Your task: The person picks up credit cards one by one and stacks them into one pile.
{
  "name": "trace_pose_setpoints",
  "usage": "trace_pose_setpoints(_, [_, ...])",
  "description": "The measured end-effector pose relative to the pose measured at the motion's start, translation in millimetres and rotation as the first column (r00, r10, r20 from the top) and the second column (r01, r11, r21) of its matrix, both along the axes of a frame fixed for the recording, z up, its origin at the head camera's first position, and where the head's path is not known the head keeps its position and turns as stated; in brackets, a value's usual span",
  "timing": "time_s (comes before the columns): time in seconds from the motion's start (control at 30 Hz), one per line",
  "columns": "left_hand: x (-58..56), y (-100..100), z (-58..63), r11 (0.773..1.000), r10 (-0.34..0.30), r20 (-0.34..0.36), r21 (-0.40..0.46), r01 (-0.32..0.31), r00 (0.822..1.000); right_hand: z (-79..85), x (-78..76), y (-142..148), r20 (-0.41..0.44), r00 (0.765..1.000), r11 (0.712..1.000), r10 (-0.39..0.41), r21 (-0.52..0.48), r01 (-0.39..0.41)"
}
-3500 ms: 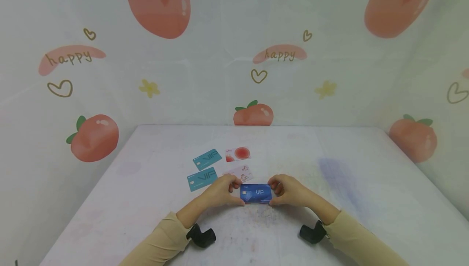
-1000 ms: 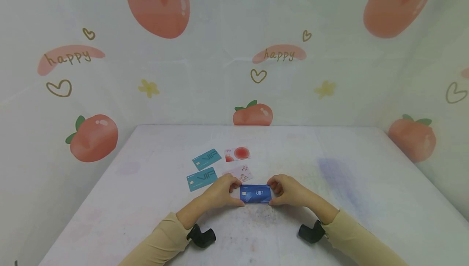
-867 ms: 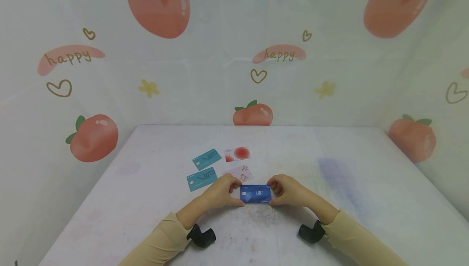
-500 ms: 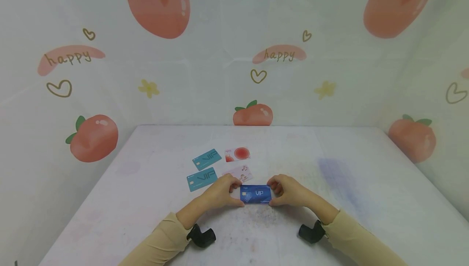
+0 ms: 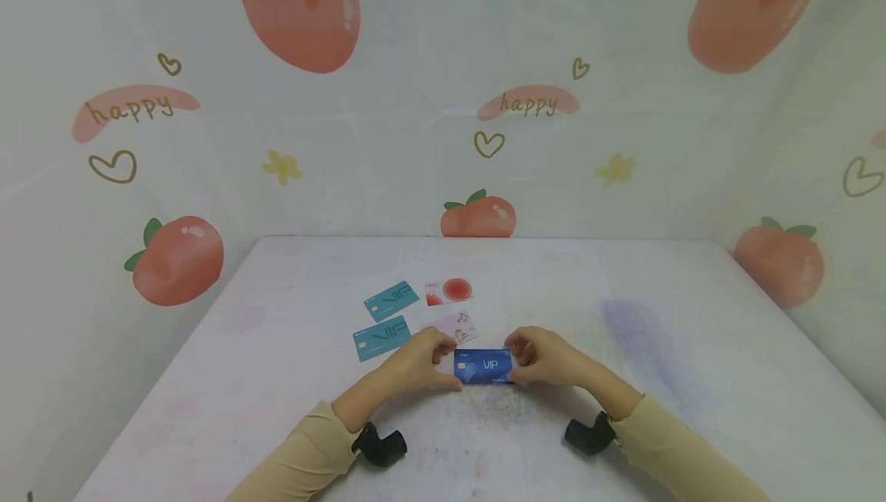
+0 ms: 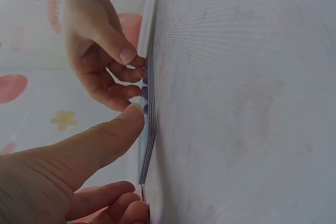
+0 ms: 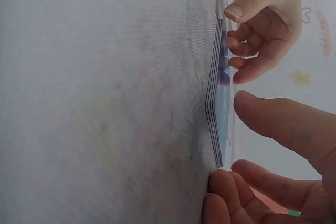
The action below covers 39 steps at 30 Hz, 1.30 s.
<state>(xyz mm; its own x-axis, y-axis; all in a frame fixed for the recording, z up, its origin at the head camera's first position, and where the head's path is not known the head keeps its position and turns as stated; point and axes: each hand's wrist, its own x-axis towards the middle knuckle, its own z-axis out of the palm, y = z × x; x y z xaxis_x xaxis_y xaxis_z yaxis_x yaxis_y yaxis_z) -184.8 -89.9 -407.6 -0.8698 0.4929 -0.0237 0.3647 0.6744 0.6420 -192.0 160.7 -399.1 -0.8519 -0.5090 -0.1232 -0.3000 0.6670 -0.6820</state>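
A neat stack of blue VIP cards [image 5: 481,367] lies flat on the table in the head view; both wrist views show several card edges in it. My left hand [image 5: 415,360] holds the stack's left short side, thumb at the near corner and fingers at the far one. On the right, my right hand [image 5: 550,357] curves around the other end. Its thumb [image 7: 278,121] is raised a little off the stack's top in the right wrist view, while its fingers stay by the far right corner. Whether those fingers touch the edge is hard to tell.
Beyond my left hand lie two teal VIP cards [image 5: 391,300], a white card with red circles [image 5: 448,291] and a pale pink card [image 5: 459,326] partly hidden by my fingers. The white table [image 5: 623,279] meets a fruit-printed backdrop [image 5: 415,141] at its far edge.
My right hand has shifted slightly, its thumb rising from the near right corner over the card face. The left hand and the cards keep their places.
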Motion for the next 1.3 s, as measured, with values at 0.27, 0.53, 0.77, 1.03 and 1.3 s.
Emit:
trace_pose_setpoints(0.27, [-1.8, -2, 1.3, 0.999, 0.009, 0.025, 0.033, -0.010, 1.000, 1.7, -4.3, 1, -0.042, 0.999, 1.000, 0.024, -0.018, -0.025])
trace_pose_setpoints(0.53, [-2.6, -5, 4.3, 0.998, -0.001, 0.017, 0.062, 0.000, 1.000, 4.8, -9.4, 0, -0.049, 0.999, 1.000, 0.018, -0.009, -0.019])
trace_pose_setpoints(0.77, [-8.4, -10, 8.1, 0.995, 0.024, 0.004, 0.092, -0.024, 1.000, 8.9, -17.5, -3, -0.064, 0.998, 1.000, 0.017, -0.008, -0.017])
trace_pose_setpoints(1.03, [-14.2, -20, 14.6, 0.988, 0.109, 0.035, 0.109, -0.112, 0.993, 12.8, -32.8, -7, -0.060, 0.998, 1.000, 0.003, -0.002, -0.003])
trace_pose_setpoints(1.3, [-19.5, -32, 16.3, 0.981, 0.166, 0.023, 0.101, -0.168, 0.986, 15.0, -51.8, -12, -0.099, 0.992, 0.996, 0.078, -0.030, -0.082])
